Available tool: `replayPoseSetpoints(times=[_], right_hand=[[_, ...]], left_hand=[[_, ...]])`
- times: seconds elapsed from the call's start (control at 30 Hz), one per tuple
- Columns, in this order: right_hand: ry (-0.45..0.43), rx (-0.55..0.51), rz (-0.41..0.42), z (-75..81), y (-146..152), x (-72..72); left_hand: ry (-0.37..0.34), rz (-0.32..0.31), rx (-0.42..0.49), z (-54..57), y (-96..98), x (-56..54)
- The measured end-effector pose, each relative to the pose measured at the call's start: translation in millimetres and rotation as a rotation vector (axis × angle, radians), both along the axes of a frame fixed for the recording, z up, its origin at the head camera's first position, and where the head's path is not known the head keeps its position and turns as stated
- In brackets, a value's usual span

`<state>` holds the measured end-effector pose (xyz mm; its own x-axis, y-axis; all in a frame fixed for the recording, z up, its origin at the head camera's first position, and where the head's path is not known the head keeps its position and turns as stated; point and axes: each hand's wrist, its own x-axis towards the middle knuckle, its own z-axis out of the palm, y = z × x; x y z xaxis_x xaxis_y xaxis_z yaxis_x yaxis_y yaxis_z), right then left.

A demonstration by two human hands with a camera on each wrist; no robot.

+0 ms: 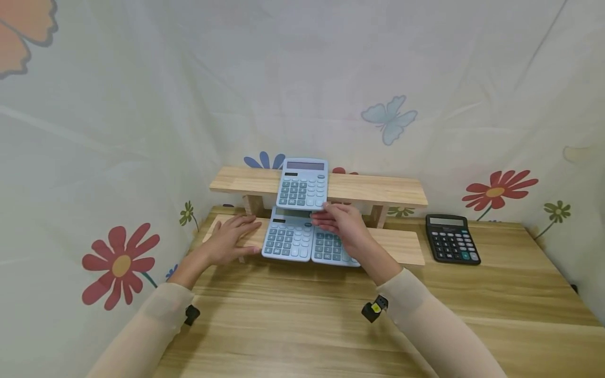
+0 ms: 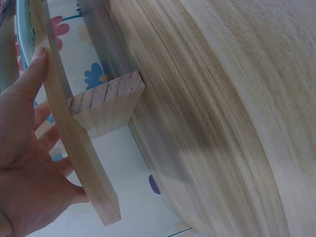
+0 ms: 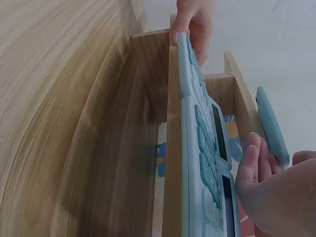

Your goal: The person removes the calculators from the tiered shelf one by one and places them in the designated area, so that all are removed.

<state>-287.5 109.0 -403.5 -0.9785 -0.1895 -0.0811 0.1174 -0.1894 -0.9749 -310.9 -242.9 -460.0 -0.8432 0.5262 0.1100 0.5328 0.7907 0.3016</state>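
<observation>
A light blue calculator (image 1: 303,185) lies across the upper board of a two-step wooden stand, its lower end jutting past the front edge. My right hand (image 1: 348,226) pinches that calculator at its lower right corner; in the right wrist view the fingers (image 3: 260,158) lie under it, with the thumb on its other side. On the lower board sit two more light blue calculators side by side, the left one (image 1: 287,239) and the right one (image 1: 329,251), which my right hand partly covers. My left hand (image 1: 231,240) rests with spread fingers on the lower board, thumb tip at the left calculator's edge.
The wooden stand (image 1: 378,188) is on a wood-grain table (image 1: 302,320) against a flowered cloth backdrop (image 1: 331,94). To the right of the stand lies a black calculator (image 1: 454,240). A short wooden support (image 2: 111,101) holds up the lower board.
</observation>
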Motion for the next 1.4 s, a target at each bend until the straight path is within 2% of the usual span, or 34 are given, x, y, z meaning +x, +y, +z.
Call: replayPoseSetpoints(times=[0.13, 0.37, 0.47, 0.9, 1.4], right_hand=[[-0.036, -0.033, -0.018, 4.3, -3.5, -1.0], [-0.171, -0.235, -0.059, 12.4, -12.2, -7.7], [-0.2, -0.265, -0.08, 14.0, -13.4, -9.1], [-0.142, -0.141, -0.029, 15.9, -13.1, -2.8], [-0.105, -0.1, -0.033, 11.3, -11.3, 2.4]], left_hand=[[-0.003, 0.002, 0.007, 1.8, 1.5, 1.4], [-0.012, 0.005, 0.001, 2.9, 4.2, 2.7], [-0.016, 0.007, -0.004, 2.0, 4.8, 2.4], [-0.011, 0.009, -0.014, 0.5, 1.6, 0.2], [-0.011, 0.021, -0.023, 1.6, 1.3, 1.6]])
